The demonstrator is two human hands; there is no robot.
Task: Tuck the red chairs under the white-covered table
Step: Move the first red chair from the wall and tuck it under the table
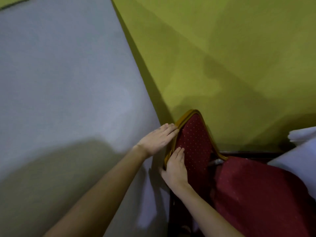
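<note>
Both hands (pixel 176 170) gripping red chair (pixel 196 144) backrest edge

Left hand (pixel 158 140) flat, fingers extended; right hand (pixel 176 165) curled, gripping.

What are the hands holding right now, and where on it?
The red chair, by its backrest: the right hand clasps the gold frame edge, and the left hand lies flat against that edge higher up.

Red chair (pixel 196 142), pale-dotted, gold-framed; white tablecloth (pixel 59 74); olive-green floor (pixel 222 48).
</note>
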